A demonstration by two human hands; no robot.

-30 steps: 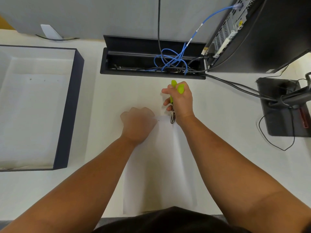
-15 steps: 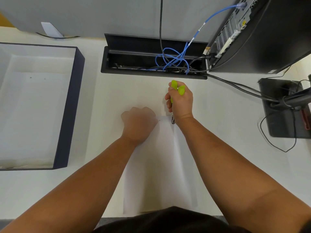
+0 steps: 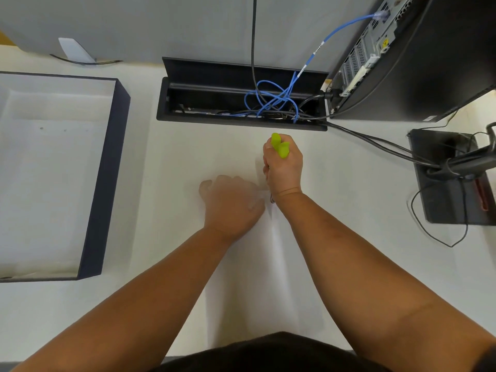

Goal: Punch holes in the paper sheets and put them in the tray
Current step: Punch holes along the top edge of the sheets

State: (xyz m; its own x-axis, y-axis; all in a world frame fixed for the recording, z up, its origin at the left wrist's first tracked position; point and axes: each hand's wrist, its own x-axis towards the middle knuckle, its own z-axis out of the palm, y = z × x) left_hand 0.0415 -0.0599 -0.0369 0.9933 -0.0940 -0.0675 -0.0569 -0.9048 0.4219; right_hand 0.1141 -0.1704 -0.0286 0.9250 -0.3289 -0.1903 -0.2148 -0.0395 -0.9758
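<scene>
Squeezing tighter than a second ago: right hand fisted round green punch, handles now nearly together, metal head at far edge of paper. Left hand curled, pinning sheet. Hole probably cut; tray waits left.

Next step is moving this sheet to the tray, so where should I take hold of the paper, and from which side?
Take the paper by its left long edge, coming from the left, the side where the tray sits. The sheet lies flat on the desk, lengthwise toward the person, and the left hand already rests at its far left corner. The right hand is busy with the green-handled punch.
</scene>
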